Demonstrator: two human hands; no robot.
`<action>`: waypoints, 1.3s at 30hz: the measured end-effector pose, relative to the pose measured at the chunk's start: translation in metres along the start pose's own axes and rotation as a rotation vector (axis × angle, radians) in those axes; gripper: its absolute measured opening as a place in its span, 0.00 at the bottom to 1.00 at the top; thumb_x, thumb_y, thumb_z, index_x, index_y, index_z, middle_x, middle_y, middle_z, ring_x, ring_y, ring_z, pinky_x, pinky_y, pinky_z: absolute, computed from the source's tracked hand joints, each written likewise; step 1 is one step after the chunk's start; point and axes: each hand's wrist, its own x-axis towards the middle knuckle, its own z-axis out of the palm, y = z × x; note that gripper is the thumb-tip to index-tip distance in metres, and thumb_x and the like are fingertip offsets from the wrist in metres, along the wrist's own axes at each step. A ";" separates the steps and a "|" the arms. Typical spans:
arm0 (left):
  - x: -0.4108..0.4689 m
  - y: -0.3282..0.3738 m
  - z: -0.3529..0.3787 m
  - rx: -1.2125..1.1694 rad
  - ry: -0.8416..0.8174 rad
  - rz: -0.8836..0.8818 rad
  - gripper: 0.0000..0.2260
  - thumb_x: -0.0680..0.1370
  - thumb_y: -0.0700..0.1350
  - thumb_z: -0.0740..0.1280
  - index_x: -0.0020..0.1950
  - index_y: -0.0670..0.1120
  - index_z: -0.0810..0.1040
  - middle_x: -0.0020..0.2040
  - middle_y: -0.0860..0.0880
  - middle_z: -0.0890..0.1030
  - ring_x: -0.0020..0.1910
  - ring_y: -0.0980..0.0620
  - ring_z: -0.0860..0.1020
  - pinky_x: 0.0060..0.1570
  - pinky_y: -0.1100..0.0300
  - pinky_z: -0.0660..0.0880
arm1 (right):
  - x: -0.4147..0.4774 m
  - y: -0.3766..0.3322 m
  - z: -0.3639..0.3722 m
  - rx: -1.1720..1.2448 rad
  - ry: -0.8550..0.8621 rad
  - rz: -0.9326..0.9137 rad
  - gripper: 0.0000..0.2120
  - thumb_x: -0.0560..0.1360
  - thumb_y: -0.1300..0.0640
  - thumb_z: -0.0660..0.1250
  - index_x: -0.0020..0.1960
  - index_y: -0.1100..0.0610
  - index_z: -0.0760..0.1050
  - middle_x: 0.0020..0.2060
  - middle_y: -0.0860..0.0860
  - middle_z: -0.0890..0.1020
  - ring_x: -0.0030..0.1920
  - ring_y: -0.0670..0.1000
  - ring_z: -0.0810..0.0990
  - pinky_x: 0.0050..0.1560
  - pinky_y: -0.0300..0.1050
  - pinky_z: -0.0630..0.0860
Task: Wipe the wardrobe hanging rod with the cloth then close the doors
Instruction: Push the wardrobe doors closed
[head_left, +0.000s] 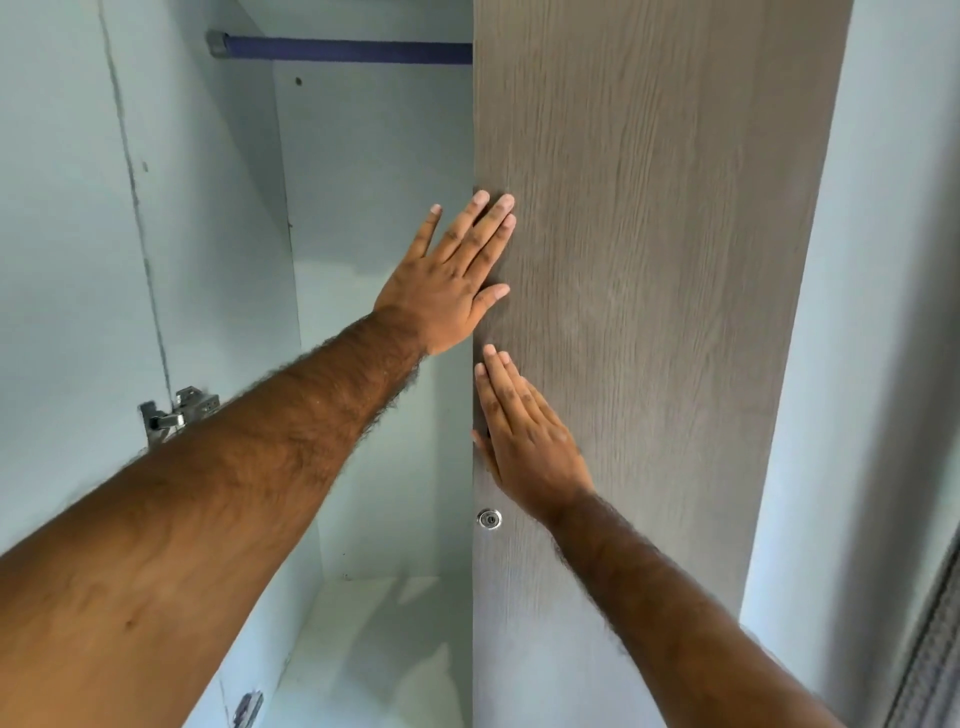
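Observation:
The right wardrobe door (649, 234), grey-brown wood grain, covers the right half of the opening. My left hand (449, 280) lies flat with its fingers spread on the door's left edge. Just below it, my right hand (524, 441) rests flat on the same edge, above a small round lock (489, 518). The purple hanging rod (348, 50) runs across the top of the white interior, its right end hidden behind the door. The left side of the wardrobe stands open. No cloth is in view.
Metal hinges (179, 413) sit on the left inner wall (78, 234), and another fitting (248, 707) lies lower down. A white shelf floor (374, 649) forms the bottom. A pale wall (883, 312) rises to the right of the door.

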 end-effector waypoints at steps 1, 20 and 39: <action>0.000 0.001 -0.007 0.000 -0.027 0.002 0.32 0.87 0.60 0.44 0.85 0.44 0.42 0.86 0.47 0.44 0.86 0.44 0.46 0.82 0.38 0.53 | 0.002 -0.002 -0.006 0.016 -0.010 0.019 0.32 0.86 0.50 0.60 0.84 0.63 0.53 0.85 0.58 0.55 0.85 0.55 0.56 0.82 0.52 0.66; -0.337 -0.035 -0.237 -0.253 0.410 -0.722 0.31 0.87 0.55 0.51 0.84 0.39 0.51 0.86 0.42 0.52 0.85 0.42 0.51 0.84 0.49 0.51 | 0.192 -0.251 -0.200 0.585 0.560 -0.526 0.28 0.86 0.50 0.61 0.79 0.67 0.64 0.80 0.64 0.66 0.82 0.62 0.64 0.81 0.56 0.64; -0.358 -0.002 -0.247 -0.449 0.357 -1.197 0.39 0.78 0.75 0.45 0.84 0.59 0.44 0.86 0.55 0.52 0.84 0.47 0.59 0.76 0.36 0.68 | 0.193 -0.280 -0.243 0.199 0.511 -0.815 0.28 0.88 0.43 0.49 0.79 0.59 0.68 0.79 0.55 0.71 0.83 0.56 0.63 0.84 0.59 0.57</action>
